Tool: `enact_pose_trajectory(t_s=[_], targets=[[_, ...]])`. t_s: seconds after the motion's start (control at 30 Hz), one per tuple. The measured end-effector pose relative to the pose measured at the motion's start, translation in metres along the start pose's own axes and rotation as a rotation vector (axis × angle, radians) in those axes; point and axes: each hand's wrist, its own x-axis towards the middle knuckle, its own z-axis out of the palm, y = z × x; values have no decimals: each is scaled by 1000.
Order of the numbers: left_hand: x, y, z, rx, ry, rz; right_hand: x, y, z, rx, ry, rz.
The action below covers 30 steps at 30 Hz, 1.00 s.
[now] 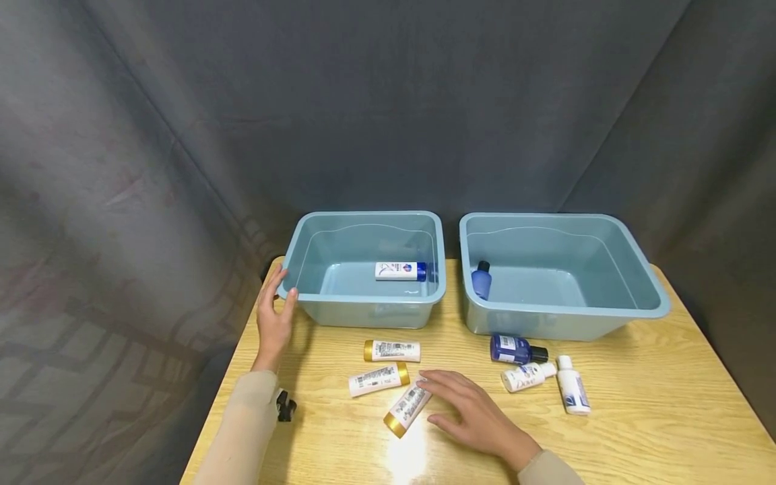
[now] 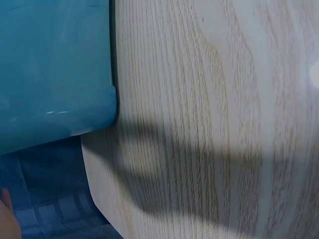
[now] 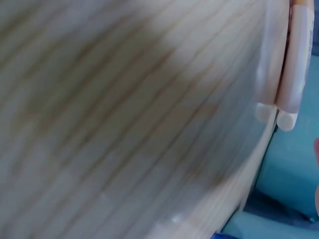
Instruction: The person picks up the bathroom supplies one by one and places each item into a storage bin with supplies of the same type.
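Observation:
My left hand [image 1: 275, 327] rests at the front left corner of the left light-blue bin [image 1: 364, 298], its thumb at the front rim and its fingers along the left side. Over the upper end of a white tube with a gold cap [image 1: 409, 405] reaches my right hand [image 1: 475, 414], fingers stretched out and thumb apart from the tube. Two more gold-capped white tubes, one nearer [image 1: 374, 381] and one farther [image 1: 395, 351], lie between this tube and the left bin. Inside that bin is a white tube with a blue cap [image 1: 400, 271].
The right light-blue bin [image 1: 564, 310] has a blue bottle [image 1: 481, 283] inside. In front of it lie a dark blue bottle [image 1: 512, 349], a white Dove bottle [image 1: 526, 377] and another white bottle [image 1: 572, 387]. Grey curtains [image 1: 376, 121] hang behind the wooden table [image 1: 655, 404].

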Motion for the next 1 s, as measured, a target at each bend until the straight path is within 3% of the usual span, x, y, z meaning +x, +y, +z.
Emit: enact_pose_trajectory(t_s=[0.23, 0.33, 0.73, 1.0], targets=[[-2, 34, -4, 9, -12, -3, 9, 2, 11, 31, -28, -10], [-2, 40, -6, 18, -15, -11, 13, 4, 15, 38, -26, -18], [-2, 37, -10, 8, -2, 12, 26, 7, 32, 72, -71, -74], [-2, 37, -5, -1, -4, 23, 28, 10, 33, 52, -89, -100]])
